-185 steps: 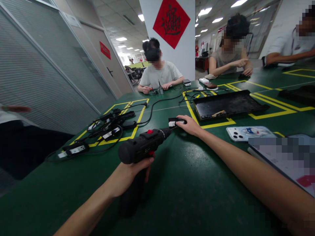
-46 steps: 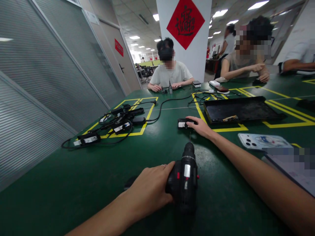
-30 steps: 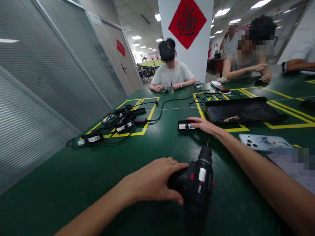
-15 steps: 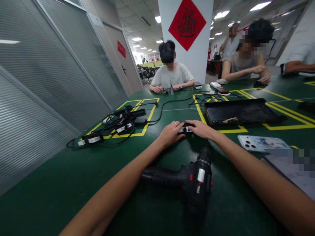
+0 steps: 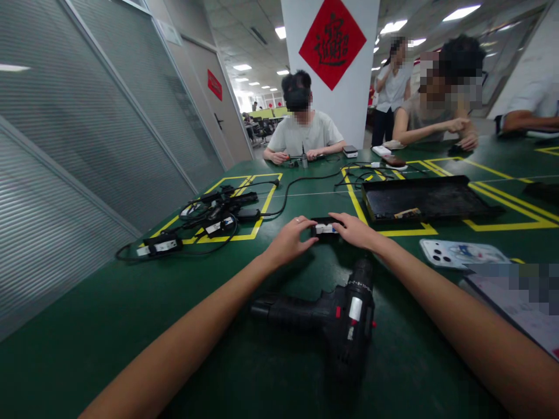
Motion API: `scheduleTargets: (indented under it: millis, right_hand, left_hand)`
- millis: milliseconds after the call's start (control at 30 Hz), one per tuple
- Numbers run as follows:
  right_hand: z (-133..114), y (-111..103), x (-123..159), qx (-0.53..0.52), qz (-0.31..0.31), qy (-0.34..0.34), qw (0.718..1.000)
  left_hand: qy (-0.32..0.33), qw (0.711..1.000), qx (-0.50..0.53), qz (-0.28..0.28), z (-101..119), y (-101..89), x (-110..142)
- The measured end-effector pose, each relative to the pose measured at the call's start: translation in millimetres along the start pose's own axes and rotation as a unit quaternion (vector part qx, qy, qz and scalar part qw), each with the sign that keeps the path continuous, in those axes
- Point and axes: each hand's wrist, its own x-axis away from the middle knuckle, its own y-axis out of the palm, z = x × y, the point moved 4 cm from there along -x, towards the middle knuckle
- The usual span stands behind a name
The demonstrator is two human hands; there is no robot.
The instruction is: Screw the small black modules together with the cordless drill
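A small black rectangular case (image 5: 325, 228) with white parts on its near side lies on the green table (image 5: 209, 349). At its left end my left hand (image 5: 290, 241) grips it between thumb and fingers. My right hand (image 5: 356, 231) holds the other end, its fingers bent over the top and partly covering it. Closer to me a black cordless drill (image 5: 349, 320) rests on its side, its handle to the left and its chuck facing away from me. No hand touches the drill.
Left lies a heap of black adapters and cables (image 5: 222, 215); one cable runs across the table. At right are a black tray (image 5: 423, 198) holding a small board, a phone (image 5: 465, 254) and a flat, partly blurred item (image 5: 502, 297). Other people sit across the table; one stands behind.
My left hand has let go of the drill, laid it down and moved forward to the case. My right hand has stayed on the case throughout. A person behind has moved.
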Motion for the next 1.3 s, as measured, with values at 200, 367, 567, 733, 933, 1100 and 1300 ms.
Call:
scheduleTargets:
  millis: [200, 367, 567, 733, 933, 1100, 1300]
  right_hand:
    - [-2, -2, 1, -0.005, -0.01, 0.002, 1.0]
    - [-3, -2, 2, -0.005, -0.012, 0.005, 1.0]
    - [-1, -1, 2, -0.004, -0.023, 0.003, 1.0]
    - [-1, 0, 2, -0.005, -0.028, 0.001, 1.0]
    - [-2, -1, 2, -0.001, -0.027, 0.003, 1.0]
    - [-1, 1, 1, 0.005, -0.026, 0.006, 1.0]
    - [-2, 2, 4, 0.02, -0.038, -0.001, 0.999]
  left_hand:
    - [-0.194, 0.963, 0.032, -0.187, -58, -57.7, 83]
    - [-0.293, 0.935, 0.006, -0.201, -107, -106.1, 150]
    - [-0.298, 0.933, -0.036, -0.199, -131, -122.7, 180]
    - [-0.307, 0.925, 0.021, -0.22, -135, -125.2, 175]
    - [-0.31, 0.922, 0.041, -0.231, -134, -125.7, 164]
    - [-0.296, 0.925, 0.008, -0.239, -142, -126.8, 162]
    - [-0.199, 0.965, -0.054, -0.164, -103, -113.4, 116]
